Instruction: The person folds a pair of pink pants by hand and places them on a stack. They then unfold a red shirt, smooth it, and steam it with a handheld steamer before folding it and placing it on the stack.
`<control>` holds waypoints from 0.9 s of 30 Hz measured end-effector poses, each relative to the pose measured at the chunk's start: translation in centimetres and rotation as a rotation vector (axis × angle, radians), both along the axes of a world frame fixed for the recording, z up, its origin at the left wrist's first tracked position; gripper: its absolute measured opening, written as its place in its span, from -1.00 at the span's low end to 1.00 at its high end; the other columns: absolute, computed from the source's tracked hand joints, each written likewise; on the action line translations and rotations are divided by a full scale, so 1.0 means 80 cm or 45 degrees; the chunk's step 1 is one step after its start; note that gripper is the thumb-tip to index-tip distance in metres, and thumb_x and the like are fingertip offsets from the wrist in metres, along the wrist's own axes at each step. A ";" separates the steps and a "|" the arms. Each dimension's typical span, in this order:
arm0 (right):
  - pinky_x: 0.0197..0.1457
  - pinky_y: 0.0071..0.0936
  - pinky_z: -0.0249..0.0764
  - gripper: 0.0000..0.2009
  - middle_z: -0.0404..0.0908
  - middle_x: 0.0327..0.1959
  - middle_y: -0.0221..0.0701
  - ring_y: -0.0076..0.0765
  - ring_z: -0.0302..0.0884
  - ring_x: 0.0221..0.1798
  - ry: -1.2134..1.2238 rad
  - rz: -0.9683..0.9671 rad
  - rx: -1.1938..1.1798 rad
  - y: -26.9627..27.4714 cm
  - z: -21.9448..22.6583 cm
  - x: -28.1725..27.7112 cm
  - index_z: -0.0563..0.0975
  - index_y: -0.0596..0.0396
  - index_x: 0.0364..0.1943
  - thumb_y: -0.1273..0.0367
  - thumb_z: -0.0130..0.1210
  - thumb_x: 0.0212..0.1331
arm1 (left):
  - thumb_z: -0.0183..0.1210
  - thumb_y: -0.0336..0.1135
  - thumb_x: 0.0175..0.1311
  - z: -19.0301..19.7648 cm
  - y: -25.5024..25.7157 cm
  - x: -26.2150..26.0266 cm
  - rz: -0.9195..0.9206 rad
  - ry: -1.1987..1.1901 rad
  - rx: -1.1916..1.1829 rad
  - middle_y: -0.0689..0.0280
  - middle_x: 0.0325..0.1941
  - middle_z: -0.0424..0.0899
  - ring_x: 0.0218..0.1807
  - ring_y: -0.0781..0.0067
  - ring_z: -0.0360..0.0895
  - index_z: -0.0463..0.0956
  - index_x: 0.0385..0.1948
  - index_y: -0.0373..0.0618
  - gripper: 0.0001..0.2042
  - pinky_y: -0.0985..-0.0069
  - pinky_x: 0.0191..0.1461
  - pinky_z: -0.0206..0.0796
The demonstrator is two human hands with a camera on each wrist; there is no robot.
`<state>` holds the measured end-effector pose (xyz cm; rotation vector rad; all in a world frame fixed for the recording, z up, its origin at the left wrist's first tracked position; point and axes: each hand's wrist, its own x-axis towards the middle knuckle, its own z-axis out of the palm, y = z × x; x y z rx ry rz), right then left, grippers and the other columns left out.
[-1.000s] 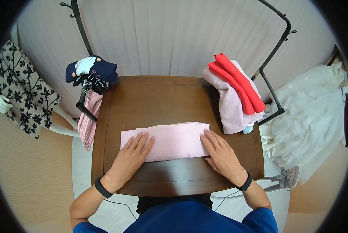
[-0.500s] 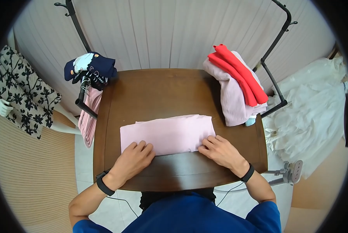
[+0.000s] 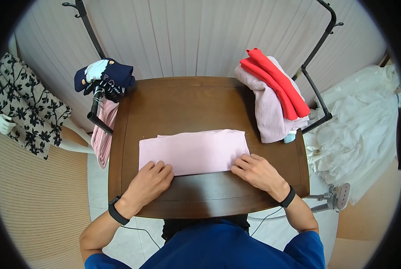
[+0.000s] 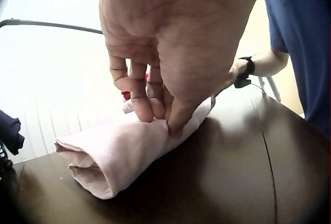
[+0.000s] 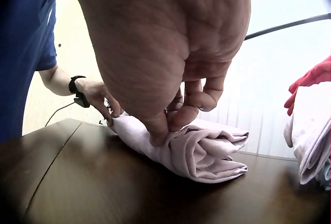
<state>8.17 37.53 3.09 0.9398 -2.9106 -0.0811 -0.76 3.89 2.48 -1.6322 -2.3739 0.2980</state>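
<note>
A pale pink folded cloth (image 3: 193, 152) lies lengthwise across the wooden table (image 3: 187, 105), its layers loosely rolled at both ends in the wrist views. My left hand (image 3: 152, 181) pinches its near edge toward the left end, thumb (image 4: 179, 120) on the near side and fingers over the top. Toward the right end, my right hand (image 3: 258, 172) grips the same edge, with the thumb (image 5: 156, 131) against the near face and the fingers bent over the fold. The cloth's underside is hidden.
Folded red (image 3: 276, 85) and pink clothes are stacked at the table's right edge. A dark navy garment (image 3: 113, 74) and pink striped clothing hang at the left on a black rack (image 3: 93, 110). A white ruffled dress (image 3: 352, 134) stands right, a floral-skirted mannequin (image 3: 28, 103) left.
Both hands lay flat on the cloth a second ago; they slid back to its near edge and their fingers curled onto it. The head view has shifted slightly.
</note>
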 end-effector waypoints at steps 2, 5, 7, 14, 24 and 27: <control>-0.01 -0.48 0.52 -0.84 0.54 -0.20 -0.52 -0.44 0.53 -0.04 0.006 -0.010 -0.006 0.001 0.001 0.001 0.56 -0.04 -0.18 0.36 0.04 0.17 | 0.20 -0.33 0.19 0.000 0.000 0.001 0.038 -0.094 -0.030 0.37 -0.27 0.46 -0.18 0.42 0.43 0.53 -0.41 -0.06 -0.93 0.46 -0.16 0.28; 0.00 -0.43 0.52 -0.85 0.53 -0.21 -0.48 -0.38 0.52 -0.06 -0.054 -0.091 0.010 -0.002 0.012 0.001 0.55 -0.02 -0.20 0.31 0.12 0.19 | 0.23 -0.21 0.26 0.007 0.002 -0.002 0.068 -0.358 0.083 0.33 -0.20 0.50 -0.08 0.37 0.48 0.54 -0.33 -0.10 -0.83 0.41 -0.06 0.33; 0.06 -0.35 0.51 -0.77 0.54 -0.17 -0.42 -0.27 0.53 -0.02 -0.110 -0.218 -0.239 -0.008 0.037 0.000 0.56 0.01 -0.15 0.22 0.21 0.21 | 0.24 -0.14 0.28 0.026 0.010 0.000 0.132 -0.455 0.182 0.26 -0.06 0.52 0.07 0.29 0.47 0.53 -0.18 -0.15 -0.72 0.37 0.07 0.34; 0.48 0.03 0.25 -0.32 0.29 0.45 -0.13 0.11 0.22 0.49 -0.064 -0.003 -0.366 -0.062 0.017 -0.056 0.29 -0.03 0.44 0.05 0.19 0.28 | 0.20 0.18 0.30 -0.002 0.058 -0.015 0.081 -0.491 0.223 -0.04 0.57 0.12 0.61 -0.12 -0.03 0.12 0.45 -0.35 -0.12 0.03 0.58 0.00; 0.61 0.24 -0.13 -0.19 0.10 0.57 -0.07 0.16 -0.07 0.63 -0.581 -0.125 -0.427 -0.035 -0.037 -0.113 0.07 0.03 0.56 -0.09 0.03 0.39 | 0.15 0.36 0.24 -0.048 0.044 -0.092 0.006 -0.831 0.207 -0.01 0.62 0.03 0.63 -0.18 -0.09 0.00 0.54 -0.17 0.00 0.04 0.63 -0.12; 0.61 0.24 -0.13 -0.22 0.07 0.58 -0.05 0.18 -0.09 0.64 -0.637 -0.113 -0.506 -0.025 -0.044 -0.117 0.12 0.04 0.54 -0.13 -0.03 0.41 | 0.11 0.28 0.33 -0.057 0.032 -0.110 0.121 -0.932 0.208 -0.03 0.62 0.04 0.64 -0.14 -0.09 0.01 0.54 -0.16 -0.09 0.07 0.65 -0.17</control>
